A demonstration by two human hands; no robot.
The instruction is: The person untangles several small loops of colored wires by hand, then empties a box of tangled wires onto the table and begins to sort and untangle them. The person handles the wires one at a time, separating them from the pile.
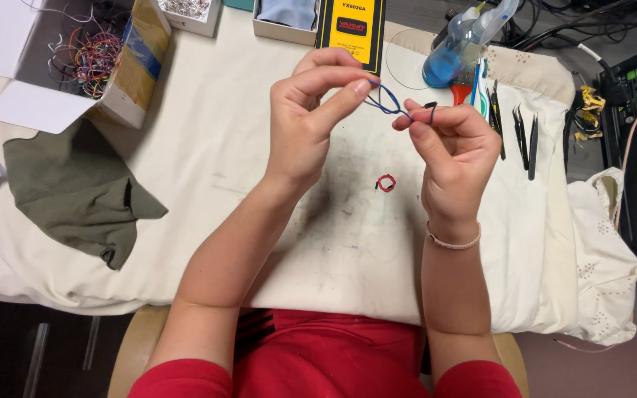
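Both hands are raised above a table covered in white cloth (208,155). My left hand (311,118) pinches one end of a thin blue wire (386,102) between thumb and forefinger. My right hand (455,151) pinches the other end, where a small dark tip sticks up. The wire is looped and twisted between the two hands. Below them a small red wire ring (385,183) lies on the stained cloth.
A cardboard box (90,59) of tangled coloured wires stands at the back left, with an olive rag (75,191) in front of it. A yellow and black box (352,26), a blue squeeze bottle (451,55) and several black tweezers (523,136) lie at the back right.
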